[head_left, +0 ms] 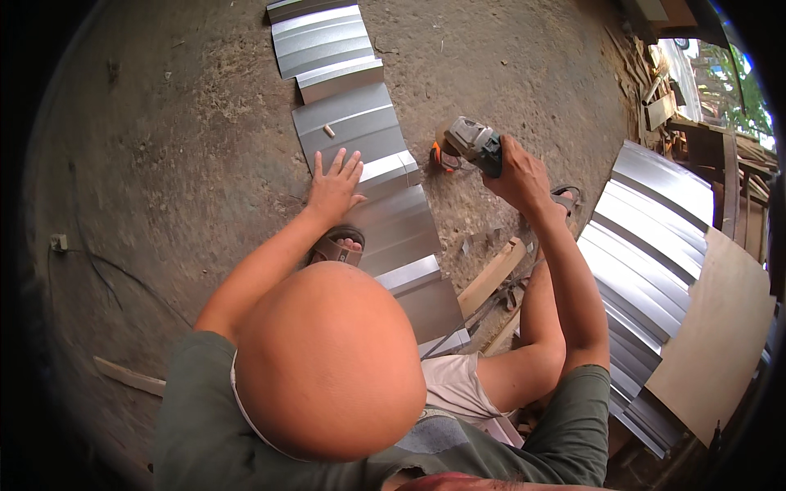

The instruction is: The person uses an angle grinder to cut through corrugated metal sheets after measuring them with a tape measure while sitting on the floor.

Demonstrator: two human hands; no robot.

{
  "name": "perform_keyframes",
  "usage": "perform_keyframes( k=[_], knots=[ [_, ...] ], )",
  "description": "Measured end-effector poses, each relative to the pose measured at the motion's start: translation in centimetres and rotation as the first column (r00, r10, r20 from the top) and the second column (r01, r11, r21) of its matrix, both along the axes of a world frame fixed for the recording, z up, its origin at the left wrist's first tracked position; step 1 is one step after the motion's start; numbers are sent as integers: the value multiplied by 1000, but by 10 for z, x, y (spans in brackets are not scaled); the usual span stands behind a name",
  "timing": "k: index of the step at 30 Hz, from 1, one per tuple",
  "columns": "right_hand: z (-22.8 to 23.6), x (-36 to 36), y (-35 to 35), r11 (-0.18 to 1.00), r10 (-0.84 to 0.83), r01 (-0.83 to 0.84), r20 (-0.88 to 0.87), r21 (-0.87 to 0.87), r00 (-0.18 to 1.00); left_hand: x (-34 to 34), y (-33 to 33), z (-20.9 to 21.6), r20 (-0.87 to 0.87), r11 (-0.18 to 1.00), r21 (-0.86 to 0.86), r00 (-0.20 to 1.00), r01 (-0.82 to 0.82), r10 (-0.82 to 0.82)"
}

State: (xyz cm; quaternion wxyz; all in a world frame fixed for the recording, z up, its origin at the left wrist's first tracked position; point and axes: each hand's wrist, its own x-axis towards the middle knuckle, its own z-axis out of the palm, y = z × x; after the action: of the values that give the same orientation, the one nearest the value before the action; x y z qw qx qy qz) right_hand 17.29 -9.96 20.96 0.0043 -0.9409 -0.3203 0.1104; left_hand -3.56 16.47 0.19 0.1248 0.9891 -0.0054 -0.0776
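Observation:
A long strip of ribbed silver metal sheet (348,114) runs over the floor from the top of the picture down towards me. My left hand (334,186) lies on it with fingers spread, holding nothing. My right hand (520,173) is wrapped round the body of an angle grinder (477,146), to the right of the strip. The grinder's metal head points left, and its disc is hard to make out. A small pale stub (329,130) rests on the sheet beyond my left fingers. My sandalled foot (348,243) is at the strip's left edge.
An orange and black tape measure (446,157) sits on the floor beside the grinder. A wooden board (491,278) lies right of the strip. More ribbed sheets (647,221) and a plywood piece (712,335) are stacked at the right. A cable (135,282) trails along the left floor.

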Motion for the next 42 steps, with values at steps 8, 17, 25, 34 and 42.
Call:
perform_keyframes(
  k=[8,17,25,34,42],
  knots=[
    [-23,8,-1,934,-258,312,-275,173,926,23,31,15,106,991,-130,994,-14,28],
    [-2,-40,-58,761,-518,627,-425,167,742,248,90,46,101,857,110,853,503,-513],
    [79,-88,-74,778,-424,525,-330,345,844,274,68,44,-329,805,235,824,544,-461],
    [102,-94,-103,518,-384,694,-589,501,711,236,119,127,-170,855,288,902,431,-398],
    [96,-83,-101,338,-267,765,-724,548,636,197,146,196,-150,912,410,988,26,39]
  ],
)
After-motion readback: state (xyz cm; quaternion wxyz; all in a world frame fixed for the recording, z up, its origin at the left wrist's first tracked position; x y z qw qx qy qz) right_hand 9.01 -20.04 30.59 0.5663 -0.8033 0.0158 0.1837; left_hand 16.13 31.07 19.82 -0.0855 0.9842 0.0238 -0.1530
